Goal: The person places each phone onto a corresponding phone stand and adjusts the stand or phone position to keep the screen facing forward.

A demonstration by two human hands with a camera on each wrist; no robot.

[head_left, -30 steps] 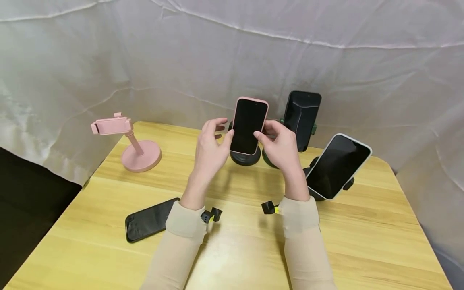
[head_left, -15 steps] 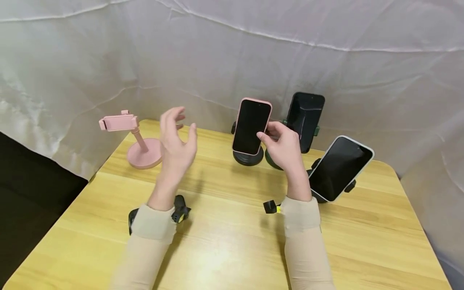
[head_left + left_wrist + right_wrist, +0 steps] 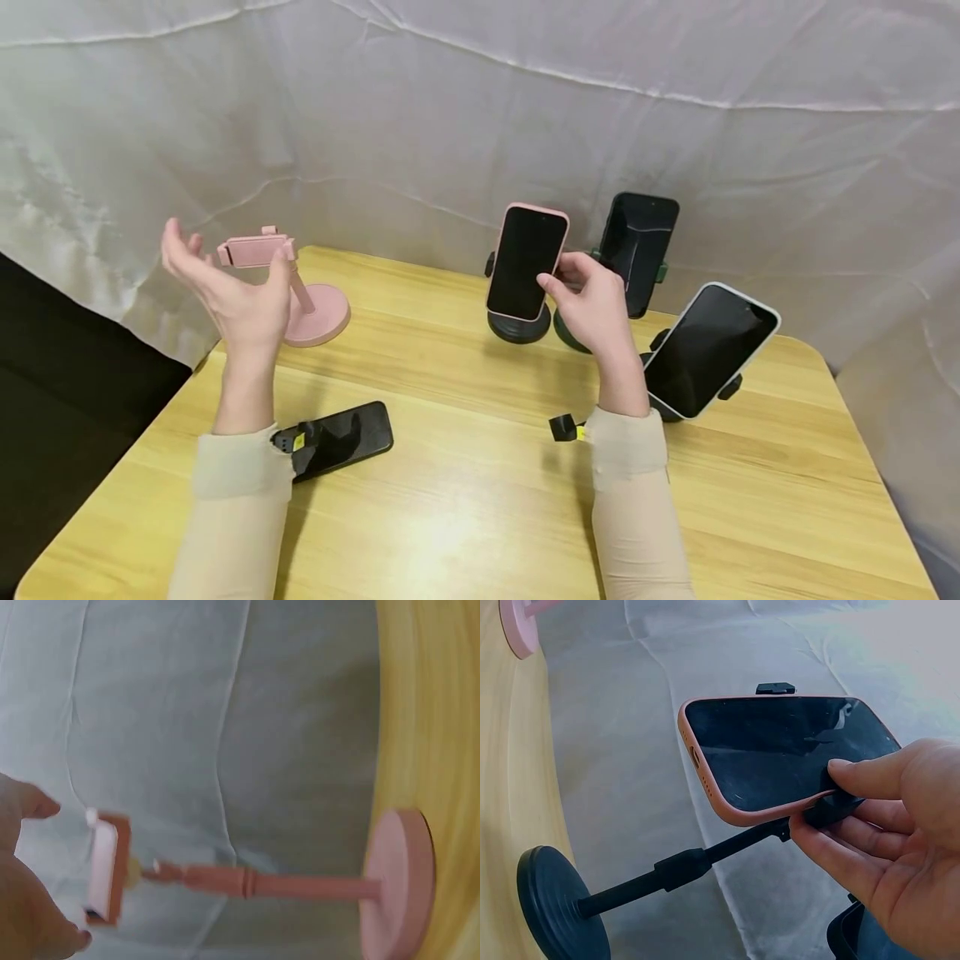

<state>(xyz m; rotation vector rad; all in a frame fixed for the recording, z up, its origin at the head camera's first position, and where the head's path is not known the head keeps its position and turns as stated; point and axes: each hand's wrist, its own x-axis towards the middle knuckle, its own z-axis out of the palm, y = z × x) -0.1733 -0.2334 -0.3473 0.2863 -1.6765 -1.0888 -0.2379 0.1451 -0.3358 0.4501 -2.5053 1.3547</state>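
Observation:
A smartphone in a pink case [image 3: 527, 262] sits tilted in a black phone stand [image 3: 519, 330] at the back of the table. My right hand [image 3: 602, 310] pinches its right edge. In the right wrist view the thumb lies on the screen of the smartphone [image 3: 772, 746], with the other fingers behind it beside the black clamp. My left hand [image 3: 243, 304] is raised at the left with fingers spread, holding nothing. Right by it stands a pink phone stand [image 3: 324, 315] with a bare clamp. In the left wrist view, thumb and fingertip of the hand [image 3: 34, 907] are near the clamp [image 3: 107, 870].
A black smartphone [image 3: 356, 436] lies on the wooden table [image 3: 450, 400], partly under the left wrist. Right of the pink-cased one, a black smartphone [image 3: 641, 250] stands in a green holder, and a white-cased smartphone [image 3: 708, 350] leans in a black one. Grey cloth [image 3: 420, 125] hangs behind.
My left hand has let go of the pink-cased smartphone and moved left to the pink stand. The right hand has kept its grip there. The head view has shifted slightly.

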